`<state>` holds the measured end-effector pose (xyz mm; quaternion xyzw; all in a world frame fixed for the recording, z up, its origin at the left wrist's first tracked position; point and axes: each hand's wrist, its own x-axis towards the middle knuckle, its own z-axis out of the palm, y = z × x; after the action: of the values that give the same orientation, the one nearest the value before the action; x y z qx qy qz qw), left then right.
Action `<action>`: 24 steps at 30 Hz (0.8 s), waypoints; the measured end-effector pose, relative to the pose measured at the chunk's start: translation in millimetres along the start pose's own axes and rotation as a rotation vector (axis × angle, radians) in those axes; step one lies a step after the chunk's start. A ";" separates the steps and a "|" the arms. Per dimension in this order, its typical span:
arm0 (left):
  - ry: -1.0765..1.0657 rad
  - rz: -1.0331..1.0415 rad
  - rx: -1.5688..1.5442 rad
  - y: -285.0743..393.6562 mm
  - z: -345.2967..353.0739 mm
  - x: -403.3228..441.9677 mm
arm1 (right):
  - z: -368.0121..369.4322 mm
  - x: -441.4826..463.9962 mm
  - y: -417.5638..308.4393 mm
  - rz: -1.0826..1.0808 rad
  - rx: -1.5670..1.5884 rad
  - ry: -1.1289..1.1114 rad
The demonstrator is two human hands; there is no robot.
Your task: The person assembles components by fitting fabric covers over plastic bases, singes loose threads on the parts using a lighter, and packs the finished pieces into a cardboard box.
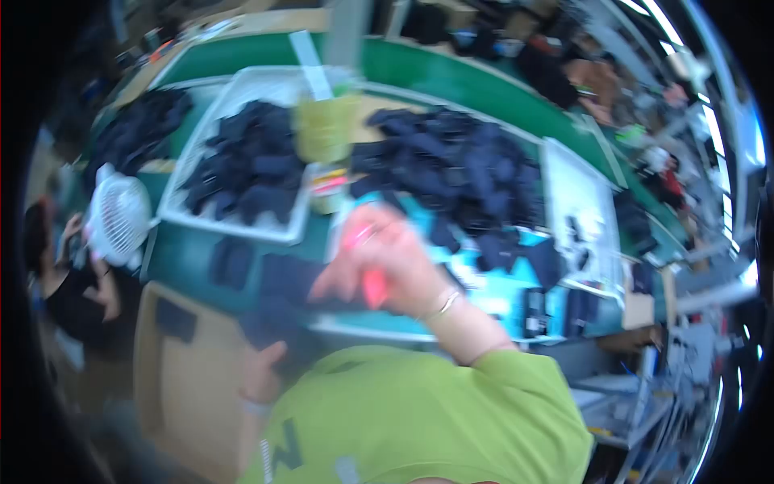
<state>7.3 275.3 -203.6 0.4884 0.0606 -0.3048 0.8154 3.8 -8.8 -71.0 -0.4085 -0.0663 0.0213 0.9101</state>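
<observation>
My right hand (387, 254) is raised over the near side of the table. Its fingers are closed round a bright pink-red object (375, 288), blurred by motion, whose kind I cannot make out. Lower and to the left, my left hand (262, 371) grips a dark navy piece (278, 335) by its edge, the thumb on top and the other fingers mostly hidden. More flat dark pieces (234, 262) lie on the green tabletop beyond it.
A white tray (168, 202) holds dark pieces; a large pile of dark pieces (459, 157) lies right of it. Between them stands a yellow-green container (322, 129). A white tray (584, 194) is at right, a cardboard box (193, 387) and white fan (121, 214) at left, near another person (85, 298).
</observation>
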 end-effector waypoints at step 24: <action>-0.299 -0.090 0.195 1.6 100.8 9.1 | 106.3 -86.0 -91.6 -0.958 -0.064 -0.859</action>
<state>-4.5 187.9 -154.0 0.5111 -0.0692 -0.4147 0.7497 -97.5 1.0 58.3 -0.3155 -0.6006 -0.2275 0.6986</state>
